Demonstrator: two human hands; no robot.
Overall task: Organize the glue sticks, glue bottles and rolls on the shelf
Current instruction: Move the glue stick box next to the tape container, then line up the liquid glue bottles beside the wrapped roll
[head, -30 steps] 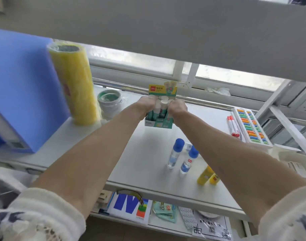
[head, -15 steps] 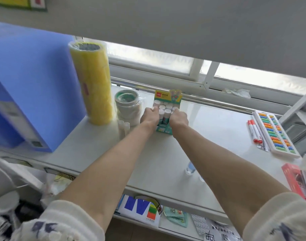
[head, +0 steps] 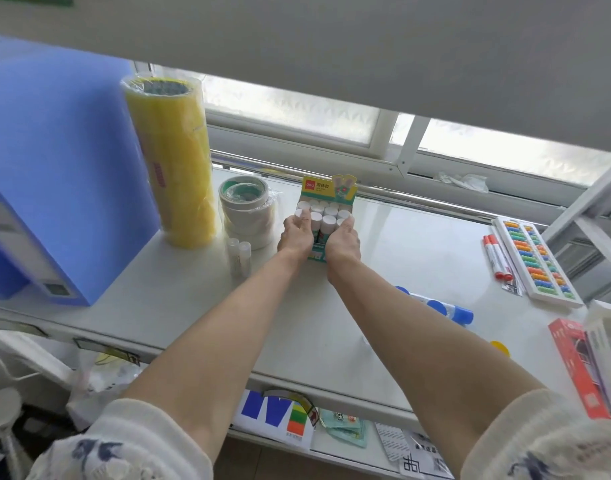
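Observation:
A green and yellow box of glue sticks point(head: 328, 195) with several white caps showing stands on the white shelf point(head: 418, 251), toward its back. My left hand point(head: 296, 233) grips the box's left side and my right hand point(head: 344, 239) grips its right side. Just left of the box sits a stack of white tape rolls point(head: 246, 206), and further left a tall yellow stack of tape rolls point(head: 174, 161). Two small clear glue sticks point(head: 240, 254) stand in front of the white rolls. Blue-capped glue bottles point(head: 449, 311) lie partly hidden behind my right forearm. A yellow cap point(head: 500, 348) peeks out nearby.
A blue file box point(head: 51, 174) fills the shelf's left end. Red markers point(head: 496, 256) and a tray of coloured pieces point(head: 536, 261) lie at the right, with a red packet point(head: 578, 368) at the right front edge. A lower shelf holds papers point(head: 273, 417). Another shelf hangs overhead.
Both hands have carried the glue stick box down and left, setting it on the shelf beside the white tape rolls. The blue-capped bottles, upright a second ago, now lie on their sides.

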